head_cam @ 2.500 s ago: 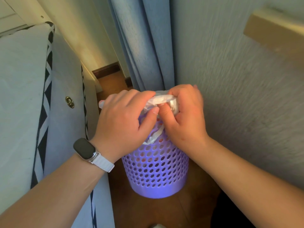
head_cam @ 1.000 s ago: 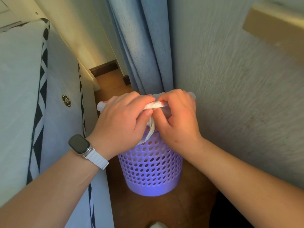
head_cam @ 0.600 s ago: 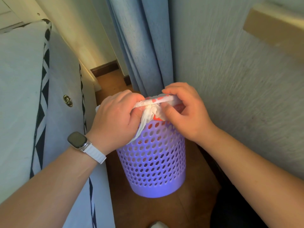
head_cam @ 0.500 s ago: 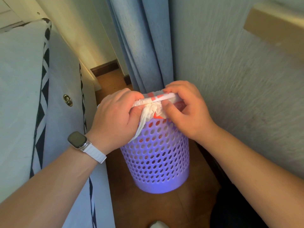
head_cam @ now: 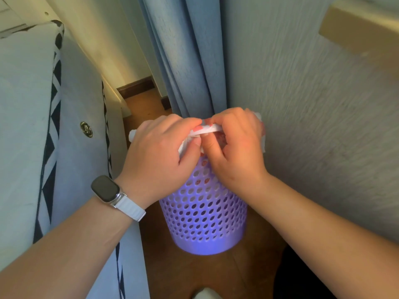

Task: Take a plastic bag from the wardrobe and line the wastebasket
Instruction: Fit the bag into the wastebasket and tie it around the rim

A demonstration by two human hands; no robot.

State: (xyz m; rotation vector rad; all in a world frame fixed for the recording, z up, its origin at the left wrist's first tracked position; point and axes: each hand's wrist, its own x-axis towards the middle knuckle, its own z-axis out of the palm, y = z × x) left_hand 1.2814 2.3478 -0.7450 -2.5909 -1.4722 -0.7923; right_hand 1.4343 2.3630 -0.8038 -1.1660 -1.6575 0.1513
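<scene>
- As I follow the head camera from the left side, a pale grey upholstered cushion with black-and-white triangle trim (head_cam: pixel 26 126) stands just beside the work place.
- Next comes the left hand (head_cam: pixel 159 156), with a dark smartwatch on a white strap (head_cam: pixel 106 190) at the wrist. Its fingers are curled and it pinches a gathered fold of the thin white plastic bag with red print (head_cam: pixel 210 127).
- That bag is already over the rim of the round purple plastic wastebasket with many holes (head_cam: pixel 203 216), which stands upright on the brown wooden floor (head_cam: pixel 194 275). The mouth of the bag points up and its long axis runs vertical. The tight edge between the two hands runs left to right.
- At the right, the right hand (head_cam: pixel 235 152) is curled too. Its thumb and forefinger pinch the same edge, near the grey textured wall (head_cam: pixel 313 126).
- I judge that tearing is the main risk: the film looks thin and both hands pull on one short piece.
- A hard pull could also drag the edge off the far rim, which I cannot see, or tip the basket, which looks light.
</scene>
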